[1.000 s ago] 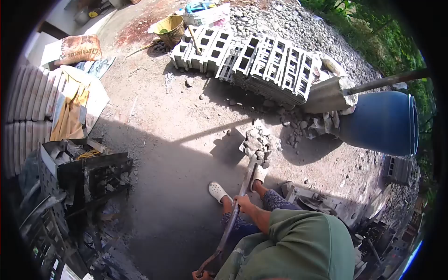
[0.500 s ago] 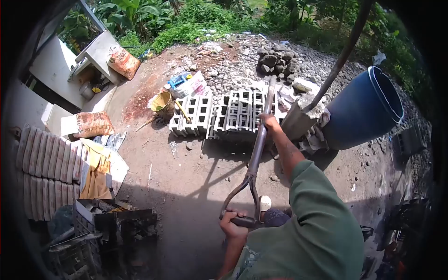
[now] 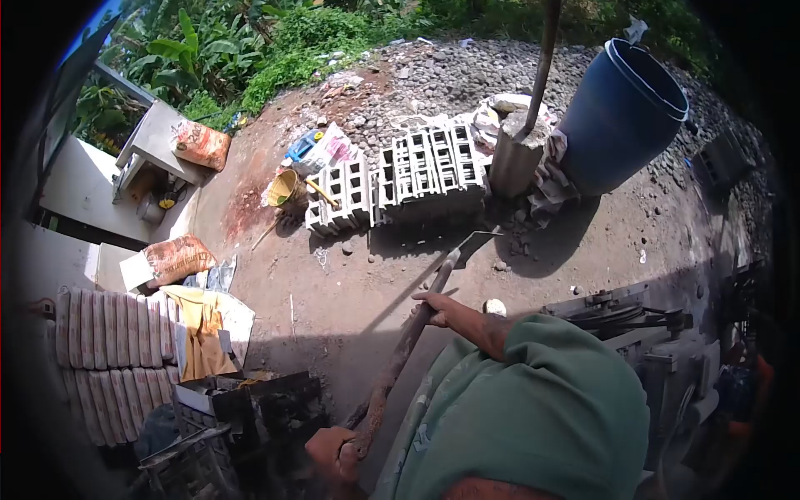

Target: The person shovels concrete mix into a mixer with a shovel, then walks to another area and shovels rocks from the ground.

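A long-handled shovel [image 3: 400, 354] slants across the front of me. My right hand [image 3: 435, 308] is closed round the middle of its shaft, one finger sticking out to the left. At the lower left, my left hand [image 3: 333, 454] is closed at the handle end, partly blurred; the grip itself is mostly hidden. The shovel's far end lies low over the dirt ground, where only a thin pale edge of the blade shows. Grey hollow concrete blocks [image 3: 429, 167] stand in a row just beyond it.
A blue barrel [image 3: 612, 121] and a concrete post stub [image 3: 517, 158] stand at the right, before a gravel heap [image 3: 442, 83]. A yellow bucket [image 3: 286, 189] stands left of the blocks. Stacked sacks [image 3: 112, 329] and dark crates [image 3: 242, 408] are at the left; machinery [image 3: 658, 358] is at the right.
The shovel has swung down and back toward me, away from the gravel. Dark stones seen at its far end no longer show there. Both hands have moved left and lower.
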`<state>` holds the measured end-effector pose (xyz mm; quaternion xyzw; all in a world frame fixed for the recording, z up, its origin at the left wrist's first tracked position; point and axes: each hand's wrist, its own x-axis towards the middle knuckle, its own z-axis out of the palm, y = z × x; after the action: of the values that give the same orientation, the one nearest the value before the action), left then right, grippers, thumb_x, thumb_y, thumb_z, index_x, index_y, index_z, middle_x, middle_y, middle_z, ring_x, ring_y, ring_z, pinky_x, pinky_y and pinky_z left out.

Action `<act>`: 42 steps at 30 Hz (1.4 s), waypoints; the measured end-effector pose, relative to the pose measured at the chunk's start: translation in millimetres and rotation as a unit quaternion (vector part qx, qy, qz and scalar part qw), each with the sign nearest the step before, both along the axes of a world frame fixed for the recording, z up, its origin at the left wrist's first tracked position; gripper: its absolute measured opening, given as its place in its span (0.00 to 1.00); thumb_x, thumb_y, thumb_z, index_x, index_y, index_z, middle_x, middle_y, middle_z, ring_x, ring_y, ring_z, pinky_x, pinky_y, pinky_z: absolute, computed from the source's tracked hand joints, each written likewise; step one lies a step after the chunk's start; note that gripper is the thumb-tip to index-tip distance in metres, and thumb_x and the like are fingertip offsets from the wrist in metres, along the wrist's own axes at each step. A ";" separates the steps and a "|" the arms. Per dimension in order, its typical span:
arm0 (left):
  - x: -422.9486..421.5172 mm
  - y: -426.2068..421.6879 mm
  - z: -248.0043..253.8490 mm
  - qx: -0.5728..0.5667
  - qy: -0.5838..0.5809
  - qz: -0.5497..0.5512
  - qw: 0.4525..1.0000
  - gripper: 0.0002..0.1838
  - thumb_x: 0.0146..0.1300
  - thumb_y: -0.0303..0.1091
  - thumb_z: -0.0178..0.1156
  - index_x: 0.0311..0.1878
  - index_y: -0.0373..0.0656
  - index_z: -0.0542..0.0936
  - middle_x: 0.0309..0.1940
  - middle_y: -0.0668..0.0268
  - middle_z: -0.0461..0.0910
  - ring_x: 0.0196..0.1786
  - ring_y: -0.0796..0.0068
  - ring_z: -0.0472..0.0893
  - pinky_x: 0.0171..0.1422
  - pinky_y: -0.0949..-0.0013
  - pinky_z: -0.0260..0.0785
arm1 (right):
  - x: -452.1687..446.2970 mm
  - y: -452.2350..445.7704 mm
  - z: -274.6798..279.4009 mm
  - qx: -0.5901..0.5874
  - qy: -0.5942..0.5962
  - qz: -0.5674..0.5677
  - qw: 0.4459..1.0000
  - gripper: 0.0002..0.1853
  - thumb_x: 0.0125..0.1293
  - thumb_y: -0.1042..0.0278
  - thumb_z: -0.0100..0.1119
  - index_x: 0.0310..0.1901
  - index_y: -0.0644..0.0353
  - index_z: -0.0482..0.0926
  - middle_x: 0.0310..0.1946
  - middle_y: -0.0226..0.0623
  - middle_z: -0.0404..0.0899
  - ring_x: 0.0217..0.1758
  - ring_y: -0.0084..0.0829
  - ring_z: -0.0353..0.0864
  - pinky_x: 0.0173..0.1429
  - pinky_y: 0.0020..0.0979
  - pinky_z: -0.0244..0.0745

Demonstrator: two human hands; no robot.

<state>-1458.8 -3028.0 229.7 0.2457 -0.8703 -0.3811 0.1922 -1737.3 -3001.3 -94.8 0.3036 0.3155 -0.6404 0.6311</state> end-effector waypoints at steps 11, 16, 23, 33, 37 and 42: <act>-33.8 -34.5 -58.4 -0.112 -0.035 0.040 0.992 0.29 0.42 0.31 0.57 0.54 0.40 0.70 0.51 0.52 0.70 0.49 0.55 0.70 0.58 0.61 0.59 | 4.7 44.9 -27.6 0.142 -0.034 -0.313 0.938 0.16 0.57 0.59 0.57 0.24 0.57 0.60 0.13 0.31 0.63 0.15 0.28 0.65 0.20 0.28 0.69; -99.7 -54.9 -126.0 0.315 -0.040 0.198 0.927 0.46 0.35 0.16 0.55 0.65 0.43 0.54 0.56 0.44 0.62 0.39 0.58 0.75 0.45 0.63 0.68 | -53.6 72.8 -69.6 0.109 -0.040 -0.398 0.910 0.15 0.58 0.58 0.58 0.23 0.55 0.65 0.14 0.30 0.64 0.15 0.27 0.66 0.21 0.27 0.69; -241.5 -50.3 -220.9 0.488 -0.086 0.260 0.829 0.37 0.36 0.12 0.51 0.57 0.36 0.60 0.24 0.58 0.71 0.20 0.66 0.75 0.24 0.69 0.69 | -190.4 105.5 -126.2 0.150 0.039 -0.458 0.875 0.12 0.57 0.64 0.59 0.23 0.55 0.66 0.15 0.29 0.66 0.16 0.25 0.68 0.22 0.25 0.70; -453.0 -81.6 -259.8 0.350 -0.033 0.033 0.936 0.27 0.36 0.17 0.58 0.45 0.36 0.66 0.22 0.65 0.71 0.22 0.77 0.71 0.26 0.75 0.65 | -318.8 61.7 -154.0 0.274 0.081 -0.328 0.900 0.14 0.58 0.69 0.53 0.37 0.73 0.67 0.27 0.43 0.73 0.29 0.38 0.78 0.34 0.36 0.79; -450.6 -86.5 -285.2 0.315 -0.071 0.045 0.945 0.28 0.36 0.15 0.54 0.47 0.36 0.65 0.21 0.63 0.71 0.19 0.73 0.71 0.26 0.73 0.66 | -334.2 48.4 -209.4 0.447 0.177 -0.070 0.874 0.21 0.57 0.66 0.52 0.45 0.78 0.67 0.35 0.52 0.75 0.37 0.44 0.80 0.37 0.41 0.78; -377.0 -74.7 -266.9 0.471 -0.179 0.265 0.822 0.27 0.38 0.12 0.50 0.47 0.37 0.65 0.20 0.62 0.70 0.20 0.68 0.74 0.25 0.69 0.69 | -270.6 53.7 -208.4 0.394 0.445 0.319 0.739 0.27 0.55 0.56 0.50 0.43 0.80 0.71 0.42 0.65 0.73 0.48 0.54 0.74 0.53 0.39 0.69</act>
<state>-1835.8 -3102.7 -37.2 0.5917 -0.5050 -0.6283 -0.0127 -2007.9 -2947.6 -303.2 0.0875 0.8624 -0.2830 0.4105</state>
